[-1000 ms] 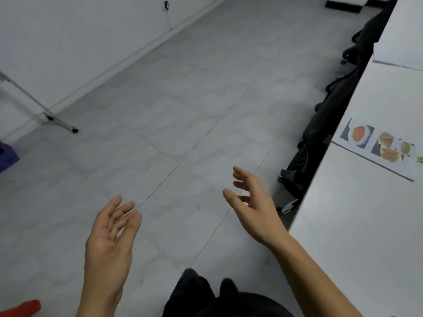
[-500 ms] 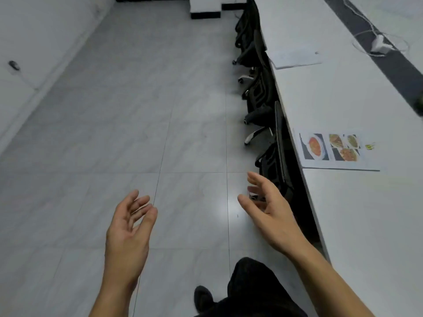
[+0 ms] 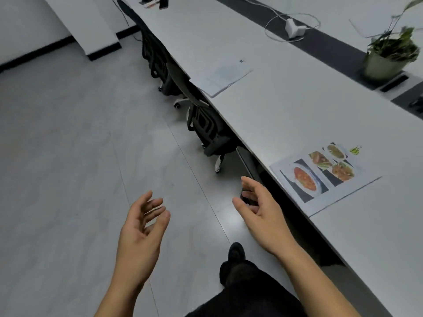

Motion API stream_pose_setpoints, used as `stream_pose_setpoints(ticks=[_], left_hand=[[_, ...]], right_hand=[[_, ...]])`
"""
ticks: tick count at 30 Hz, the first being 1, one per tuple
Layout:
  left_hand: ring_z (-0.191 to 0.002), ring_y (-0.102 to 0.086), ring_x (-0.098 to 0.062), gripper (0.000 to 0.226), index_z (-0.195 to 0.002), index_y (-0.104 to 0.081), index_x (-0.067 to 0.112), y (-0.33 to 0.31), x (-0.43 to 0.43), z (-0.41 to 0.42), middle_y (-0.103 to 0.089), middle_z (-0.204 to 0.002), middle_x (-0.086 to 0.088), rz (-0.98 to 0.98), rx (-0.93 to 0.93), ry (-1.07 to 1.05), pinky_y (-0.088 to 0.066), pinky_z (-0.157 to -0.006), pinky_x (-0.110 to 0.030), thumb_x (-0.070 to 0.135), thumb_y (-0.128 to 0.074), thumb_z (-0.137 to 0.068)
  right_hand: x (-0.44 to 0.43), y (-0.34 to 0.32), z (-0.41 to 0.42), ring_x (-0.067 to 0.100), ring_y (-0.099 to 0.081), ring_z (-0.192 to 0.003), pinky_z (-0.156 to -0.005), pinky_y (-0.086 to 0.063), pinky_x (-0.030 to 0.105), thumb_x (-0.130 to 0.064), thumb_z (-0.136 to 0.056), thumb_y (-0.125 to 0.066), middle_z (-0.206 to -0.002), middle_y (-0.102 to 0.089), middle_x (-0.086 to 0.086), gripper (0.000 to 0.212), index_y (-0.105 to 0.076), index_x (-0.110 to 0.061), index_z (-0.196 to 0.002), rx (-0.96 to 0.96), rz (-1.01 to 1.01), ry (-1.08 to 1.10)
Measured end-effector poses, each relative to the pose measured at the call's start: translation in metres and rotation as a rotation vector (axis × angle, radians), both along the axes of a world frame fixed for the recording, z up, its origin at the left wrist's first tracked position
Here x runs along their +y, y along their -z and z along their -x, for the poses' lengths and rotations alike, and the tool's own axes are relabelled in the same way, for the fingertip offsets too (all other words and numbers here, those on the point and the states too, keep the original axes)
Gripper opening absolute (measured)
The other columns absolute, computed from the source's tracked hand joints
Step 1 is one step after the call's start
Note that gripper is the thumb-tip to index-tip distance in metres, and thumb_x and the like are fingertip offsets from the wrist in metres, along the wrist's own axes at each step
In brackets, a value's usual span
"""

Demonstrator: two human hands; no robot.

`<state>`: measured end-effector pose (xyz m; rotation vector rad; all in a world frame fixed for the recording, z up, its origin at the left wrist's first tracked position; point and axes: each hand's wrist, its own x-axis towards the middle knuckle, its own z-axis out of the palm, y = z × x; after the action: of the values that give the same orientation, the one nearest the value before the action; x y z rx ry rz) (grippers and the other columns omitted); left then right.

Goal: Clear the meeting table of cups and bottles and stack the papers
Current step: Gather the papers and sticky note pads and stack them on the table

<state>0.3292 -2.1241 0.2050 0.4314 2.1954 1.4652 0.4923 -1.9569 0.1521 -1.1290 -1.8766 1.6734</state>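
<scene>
You stand beside a long white table (image 3: 286,104) that runs along your right. Both hands hover over the floor and hold nothing. Your left hand (image 3: 142,229) is turned palm-up, fingers relaxed and slightly bent. Your right hand (image 3: 261,213) is loosely spread, thumb apart from the fingers, near the table edge but not touching it.

Two lots of paper lie on the table. A photo sheet (image 3: 320,175), printed with dishes of food, lies flat at the near edge, just ahead and to the right of your right hand. White papers (image 3: 220,76) lie farther along, also at the edge. No cups or bottles are in view. A plant (image 3: 389,56) and a charger (image 3: 294,28) sit toward the table's middle, well apart from the papers.

The step in hand appears to be gathering the papers. Reach with your right hand for the photo sheet first, as it is closest. Because it lies flat, slide it until it overhangs the edge, then pinch a corner. A chair (image 3: 206,124) stands tucked in between the two; step around it to reach the white papers, then square everything into one stack.
</scene>
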Motion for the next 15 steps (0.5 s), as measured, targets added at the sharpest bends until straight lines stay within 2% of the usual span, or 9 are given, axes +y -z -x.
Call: stream_pose_setpoints(ticks=[2,7,9,12,15], left_hand=[[-0.111,-0.064,-0.003,0.045,-0.132,-0.051,0.034,-0.009,0.035,0.043,-0.066,-0.122,0.007,-0.017,0.033,0.033,-0.049,-0.094,-0.026,0.015,-0.065,-0.093],[-0.114,-0.064,-0.009,0.046,-0.136,-0.052,0.028,-0.012,0.107,0.112,-0.067,-0.122,0.005,-0.062,-0.007,0.073,-0.050,-0.101,-0.040,0.016,-0.065,-0.093],[-0.113,-0.064,-0.010,0.047,-0.136,-0.051,0.027,-0.005,0.139,0.135,-0.067,-0.121,0.005,-0.036,-0.022,0.133,-0.050,-0.102,-0.043,0.015,-0.065,-0.093],[-0.112,-0.065,-0.010,0.046,-0.135,-0.052,0.028,0.014,0.191,0.183,-0.068,-0.120,0.006,0.022,-0.040,0.264,-0.050,-0.103,-0.044,0.015,-0.066,-0.092],[-0.111,-0.064,-0.008,0.045,-0.134,-0.052,0.028,0.027,0.255,0.242,-0.067,-0.120,0.006,0.061,-0.034,0.385,-0.051,-0.102,-0.042,0.016,-0.066,-0.093]], right_hand=[[0.028,-0.011,0.037,-0.008,-0.048,-0.122,-0.101,-0.048,0.026,-0.032,-0.096,-0.062,-0.134,-0.048,-0.021,0.051,-0.042,-0.042,-0.142,-0.005,-0.045,-0.010],[0.084,-0.023,0.081,0.003,-0.057,-0.119,-0.094,-0.052,0.031,-0.039,-0.095,-0.063,-0.130,-0.055,-0.017,0.049,-0.044,-0.046,-0.139,0.007,-0.015,0.106],[0.107,-0.021,0.095,-0.004,-0.055,-0.121,-0.091,-0.048,0.022,-0.037,-0.094,-0.063,-0.129,-0.059,-0.014,0.048,-0.046,-0.046,-0.138,0.023,-0.005,0.204],[0.144,-0.010,0.121,-0.009,-0.054,-0.120,-0.088,-0.047,0.017,-0.033,-0.094,-0.065,-0.134,-0.054,-0.026,0.046,-0.048,-0.044,-0.136,0.068,0.011,0.390],[0.183,0.003,0.155,-0.011,-0.055,-0.117,-0.079,-0.047,0.007,-0.030,-0.095,-0.064,-0.133,-0.056,-0.026,0.044,-0.051,-0.040,-0.135,0.057,0.028,0.561]])
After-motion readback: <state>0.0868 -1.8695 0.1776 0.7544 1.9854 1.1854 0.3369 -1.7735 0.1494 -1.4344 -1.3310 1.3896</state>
